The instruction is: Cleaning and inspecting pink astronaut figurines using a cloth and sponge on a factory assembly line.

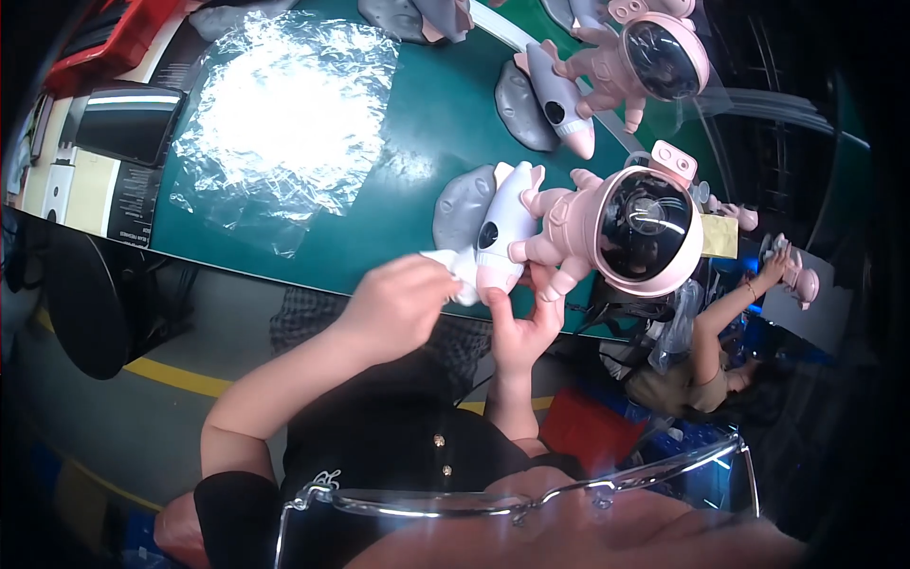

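A pink astronaut figurine (578,223) with a glossy black visor lies on its side at the table edge, joined to a pale lilac rocket (512,213) and a grey cratered base (460,209). My left hand (403,299) is closed on a white cloth (455,261) and presses it near the rocket's pink nose. Around that nose my right hand (526,327) is wrapped, with its thumb on the near side, steadying the figurine. The left fingertips are partly covered by the cloth.
Crinkled clear plastic wrap (294,114) covers part of the green table (431,90). Another astronaut-and-rocket figurine (607,71) lies farther back. A dark screen (128,123) and red bin (109,43) stand left. At right, another person's hand (773,270) holds a pink piece.
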